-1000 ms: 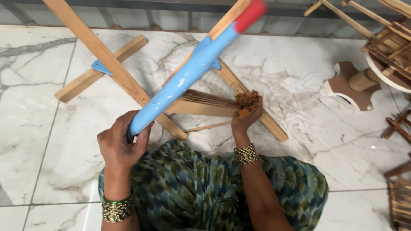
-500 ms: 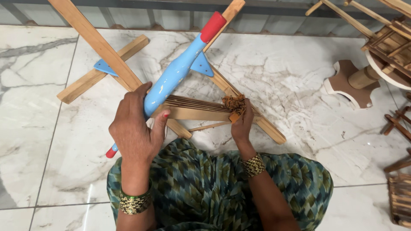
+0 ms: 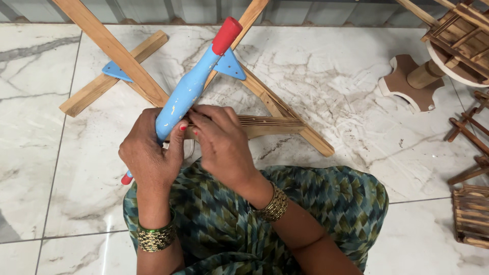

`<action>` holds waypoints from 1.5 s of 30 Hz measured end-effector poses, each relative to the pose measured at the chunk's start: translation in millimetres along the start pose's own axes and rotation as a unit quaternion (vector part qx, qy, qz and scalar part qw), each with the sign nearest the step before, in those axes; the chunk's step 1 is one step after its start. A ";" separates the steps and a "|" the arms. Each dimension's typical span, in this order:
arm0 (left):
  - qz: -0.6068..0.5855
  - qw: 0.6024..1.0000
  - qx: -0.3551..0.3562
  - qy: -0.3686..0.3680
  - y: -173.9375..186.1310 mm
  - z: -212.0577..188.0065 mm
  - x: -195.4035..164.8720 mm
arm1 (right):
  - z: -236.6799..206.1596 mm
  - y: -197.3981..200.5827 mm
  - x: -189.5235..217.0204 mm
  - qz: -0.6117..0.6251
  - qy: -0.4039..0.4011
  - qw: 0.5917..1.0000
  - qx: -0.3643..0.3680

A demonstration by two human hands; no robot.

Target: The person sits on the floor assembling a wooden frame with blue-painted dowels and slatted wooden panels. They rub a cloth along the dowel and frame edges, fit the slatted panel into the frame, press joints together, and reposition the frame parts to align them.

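My left hand (image 3: 148,155) grips a long light-blue spindle-shaped tool (image 3: 191,89) with red ends, held slanted over a wooden crossed-bar frame (image 3: 127,61). My right hand (image 3: 221,145) lies beside it, fingertips touching the blue tool and a flat wooden piece wound with brown threads (image 3: 267,122). Whether the right hand pinches thread is hidden by the fingers. Both wrists wear bangles, over a green patterned lap.
Blue metal brackets (image 3: 116,70) join the frame's bars on the marble floor (image 3: 356,76). A wooden reel on a brown stand (image 3: 413,81) is at the upper right. Small wooden racks (image 3: 471,214) lie along the right edge.
My right hand slid left along the threaded piece to meet my left hand at the blue tool. The tool was drawn back toward me and now stands steeper.
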State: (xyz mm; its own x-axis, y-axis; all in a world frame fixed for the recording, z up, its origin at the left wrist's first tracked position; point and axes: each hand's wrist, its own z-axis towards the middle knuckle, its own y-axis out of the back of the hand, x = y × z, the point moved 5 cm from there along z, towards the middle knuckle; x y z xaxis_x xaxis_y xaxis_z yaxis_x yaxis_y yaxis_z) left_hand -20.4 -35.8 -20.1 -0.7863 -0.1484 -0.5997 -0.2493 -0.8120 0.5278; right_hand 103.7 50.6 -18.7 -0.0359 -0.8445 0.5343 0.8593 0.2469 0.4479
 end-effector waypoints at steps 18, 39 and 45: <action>-0.004 0.999 0.037 0.004 1.0 -2.2 9.8 | -93.9 37.0 -217.4 -0.071 -0.256 0.963 -0.049; -0.021 0.998 0.055 0.038 2.0 -4.3 13.2 | -102.9 57.6 -270.5 -0.121 -0.382 0.916 0.003; -0.016 0.998 0.051 0.031 -2.3 1.0 9.8 | -85.1 42.4 -234.5 -0.066 -0.255 0.964 -0.045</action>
State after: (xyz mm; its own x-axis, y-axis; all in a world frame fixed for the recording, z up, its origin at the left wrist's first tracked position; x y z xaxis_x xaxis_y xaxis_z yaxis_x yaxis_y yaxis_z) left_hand -28.2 -34.8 -26.6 -0.7408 -0.1603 -0.6523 -0.3333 -0.7554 0.5642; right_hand 191.9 218.7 -186.0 -0.3739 -0.5160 0.7707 0.8700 0.0927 0.4842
